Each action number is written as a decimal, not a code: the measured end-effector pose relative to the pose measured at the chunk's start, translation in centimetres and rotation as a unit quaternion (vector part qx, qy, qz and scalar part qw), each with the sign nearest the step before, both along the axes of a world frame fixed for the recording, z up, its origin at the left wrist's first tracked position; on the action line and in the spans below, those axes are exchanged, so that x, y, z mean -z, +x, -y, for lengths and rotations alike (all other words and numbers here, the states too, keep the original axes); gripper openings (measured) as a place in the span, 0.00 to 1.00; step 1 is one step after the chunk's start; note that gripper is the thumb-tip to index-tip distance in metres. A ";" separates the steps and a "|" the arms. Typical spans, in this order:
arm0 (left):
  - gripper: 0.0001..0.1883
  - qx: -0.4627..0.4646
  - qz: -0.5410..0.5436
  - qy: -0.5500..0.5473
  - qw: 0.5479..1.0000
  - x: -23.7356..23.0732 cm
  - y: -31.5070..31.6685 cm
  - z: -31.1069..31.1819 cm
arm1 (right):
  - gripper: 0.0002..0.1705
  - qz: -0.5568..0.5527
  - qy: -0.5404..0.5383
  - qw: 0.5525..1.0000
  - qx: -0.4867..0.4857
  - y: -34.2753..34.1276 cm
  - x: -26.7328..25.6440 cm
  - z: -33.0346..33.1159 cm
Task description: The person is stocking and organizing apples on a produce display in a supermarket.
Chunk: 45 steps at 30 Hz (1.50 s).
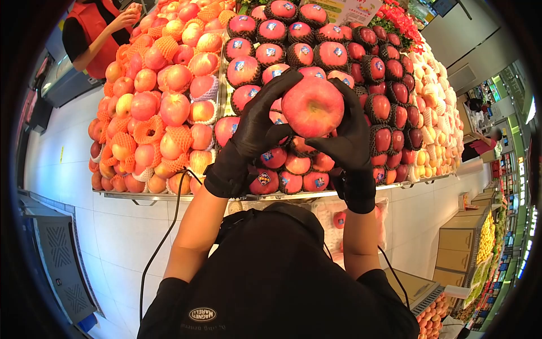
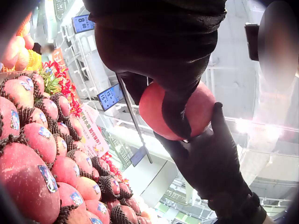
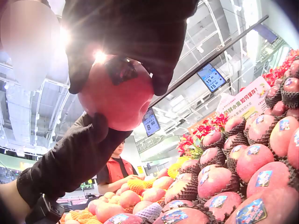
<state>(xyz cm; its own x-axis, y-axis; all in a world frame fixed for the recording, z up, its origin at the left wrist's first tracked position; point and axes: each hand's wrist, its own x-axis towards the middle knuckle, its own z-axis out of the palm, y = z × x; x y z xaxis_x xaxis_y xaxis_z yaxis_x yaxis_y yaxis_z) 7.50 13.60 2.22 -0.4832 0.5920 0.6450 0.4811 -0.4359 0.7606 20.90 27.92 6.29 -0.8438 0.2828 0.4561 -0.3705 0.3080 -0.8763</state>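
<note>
A large pinkish-red apple (image 1: 313,107) is held up over the fruit display, its stem hollow facing the head camera. My left hand (image 1: 262,121), in a black glove, grips its left side with fingers and thumb. The black-gloved right hand (image 1: 350,130) holds the opposite side, thumb low and fingers high. In the left wrist view the left fingers curl over the apple (image 2: 201,109), the right hand (image 2: 210,163) beyond it. A dark sticker (image 3: 122,70) shows on the apple in the right wrist view.
Stickered apples in black foam nets (image 1: 271,53) fill the display below. Loose apples, some in orange nets (image 1: 148,131), lie left; darker red apples (image 1: 381,107) and pale netted fruit (image 1: 435,107) lie right. A person in a red vest (image 1: 93,31) stands far left. A cable (image 1: 164,243) hangs by my left arm.
</note>
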 end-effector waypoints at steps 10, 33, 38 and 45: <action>0.43 0.014 0.021 0.019 0.999 -0.1 0.1 -0.2 | 0.58 -0.016 0.023 0.999 0.031 -0.1 0.2 0.2; 0.45 -0.004 0.047 -0.020 0.999 -0.4 0.6 -0.2 | 0.43 -0.057 -0.102 0.990 0.082 -0.1 3.2 0.7; 0.44 0.044 0.207 -0.104 0.972 -1.1 1.2 0.5 | 0.31 0.002 -0.090 0.989 0.119 0.5 2.8 1.0; 0.34 0.111 0.290 -0.140 0.940 0.3 0.9 0.7 | 0.27 0.025 -0.067 0.982 0.177 0.5 4.1 1.0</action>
<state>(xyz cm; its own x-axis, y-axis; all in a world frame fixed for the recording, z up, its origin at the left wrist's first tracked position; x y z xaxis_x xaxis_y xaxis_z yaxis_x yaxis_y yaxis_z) 8.39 12.90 1.92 -0.5501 0.8271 0.1148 -0.1288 -0.2199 0.9670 21.38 26.93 2.20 -0.7021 0.6168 0.3558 -0.2176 0.2899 -0.9320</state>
